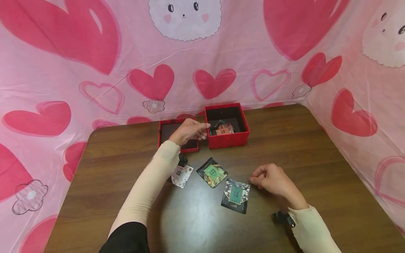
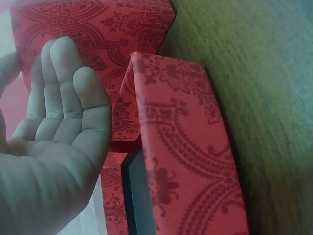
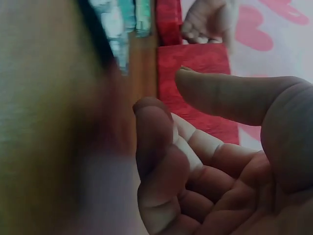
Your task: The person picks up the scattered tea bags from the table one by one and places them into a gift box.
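Observation:
My left hand (image 1: 191, 130) is at the left wall of a red patterned box (image 1: 228, 140), fingers gently bent; whether it touches the wall I cannot tell. Inside the box lies a sachet with an orange-red label (image 1: 224, 130). Below the hand is the shallow red lid (image 1: 190, 150), dark inside, also seen as the lid (image 2: 186, 147) in the left wrist view. My right hand (image 1: 272, 180) hovers loosely curled, holding nothing, right of a black sachet with a teal label (image 1: 235, 195). A green-labelled sachet (image 1: 212, 173) lies farther left.
A pale-labelled sachet (image 1: 182, 175) lies partly hidden behind the left forearm. The brown wooden table (image 1: 284, 130) meets a pink heart-print cloth (image 1: 183, 52) at the back and sides. The red box stands close to that cloth.

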Tool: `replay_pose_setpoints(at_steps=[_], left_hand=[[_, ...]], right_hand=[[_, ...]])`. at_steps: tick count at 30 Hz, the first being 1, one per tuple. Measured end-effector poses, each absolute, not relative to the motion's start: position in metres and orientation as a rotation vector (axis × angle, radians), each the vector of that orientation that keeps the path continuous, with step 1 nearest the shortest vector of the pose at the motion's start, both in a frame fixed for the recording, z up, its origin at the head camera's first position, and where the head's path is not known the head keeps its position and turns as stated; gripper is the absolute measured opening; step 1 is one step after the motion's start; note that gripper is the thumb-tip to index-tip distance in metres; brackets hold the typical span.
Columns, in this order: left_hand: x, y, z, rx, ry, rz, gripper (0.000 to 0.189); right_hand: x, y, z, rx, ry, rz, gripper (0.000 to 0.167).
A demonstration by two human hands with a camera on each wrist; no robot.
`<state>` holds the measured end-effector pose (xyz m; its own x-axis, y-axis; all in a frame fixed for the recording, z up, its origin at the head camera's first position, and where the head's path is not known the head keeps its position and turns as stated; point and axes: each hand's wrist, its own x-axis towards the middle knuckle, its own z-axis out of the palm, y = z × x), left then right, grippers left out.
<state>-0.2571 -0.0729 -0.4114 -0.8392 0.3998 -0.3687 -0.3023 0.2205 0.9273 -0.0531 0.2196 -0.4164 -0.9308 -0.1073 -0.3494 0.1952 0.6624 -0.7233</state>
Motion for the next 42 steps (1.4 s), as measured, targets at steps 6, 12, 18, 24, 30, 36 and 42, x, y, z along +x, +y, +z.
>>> replay_pose_setpoints(at_steps=[6,12,18,24,30,36,42], left_hand=[[-0.257,-0.074,-0.41,0.083,1.948,1.67,0.027],[-0.257,-0.074,-0.41,0.083,1.942,1.678,0.026],[-0.257,-0.074,-0.411,0.091,1.951,1.674,0.025],[-0.257,-0.075,-0.412,0.096,1.944,1.666,0.027],[-0.256,-0.076,-0.41,0.092,1.96,1.691,0.026],[-0.255,-0.075,-0.412,0.088,1.954,1.682,0.025],[-0.255,-0.072,-0.412,0.09,1.948,1.685,0.026]], right_hand=[[-0.051,0.216,-0.43,0.114,2.508,-1.146,0.012],[-0.051,0.211,-0.433,0.181,2.503,-1.157,0.016],[-0.048,0.207,-0.436,0.236,2.487,-1.186,0.018],[-0.043,0.204,-0.434,0.246,2.544,-1.126,0.013],[-0.047,0.2,-0.431,0.252,2.603,-1.09,0.025],[-0.047,0.199,-0.436,0.315,2.5,-1.209,0.02],[-0.042,0.202,-0.438,0.256,2.442,-1.34,0.014]])
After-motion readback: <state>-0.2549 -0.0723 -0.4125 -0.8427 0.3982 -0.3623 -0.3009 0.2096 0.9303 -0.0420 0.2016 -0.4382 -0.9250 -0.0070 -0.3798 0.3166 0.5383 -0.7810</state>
